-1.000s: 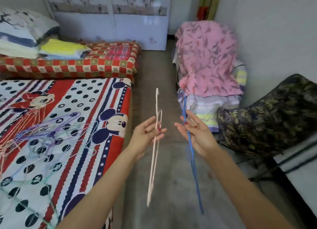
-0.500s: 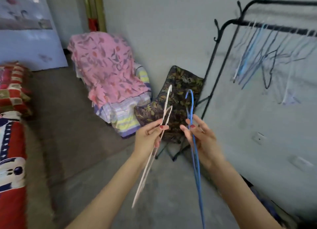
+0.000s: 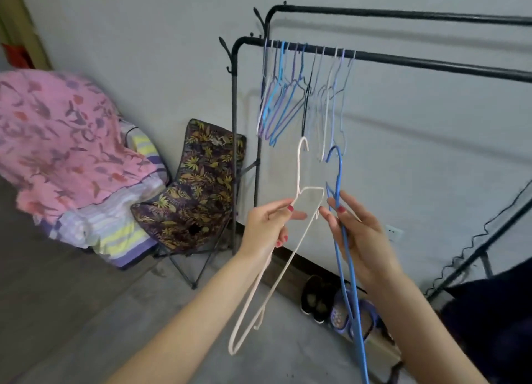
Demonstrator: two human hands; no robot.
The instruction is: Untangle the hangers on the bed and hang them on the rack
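She stands facing the rack (image 3: pixel 403 60), a hanger in each hand. The left hand (image 3: pixel 269 229) pinches a white hanger (image 3: pixel 288 264) near its neck between thumb and fingers, hook up, the body trailing down toward the floor. The right hand (image 3: pixel 361 237) has its fingers curled round a blue hanger (image 3: pixel 344 264) just below the hook — it hangs nearly straight down. Both hooks sit below the front rail, not touching it. A bunch of hangers (image 3: pixel 290 96) already hangs on that rail, near its left end. A folding chair (image 3: pixel 198 188) stands beside the rack, with shoes (image 3: pixel 315 300) by the wall.
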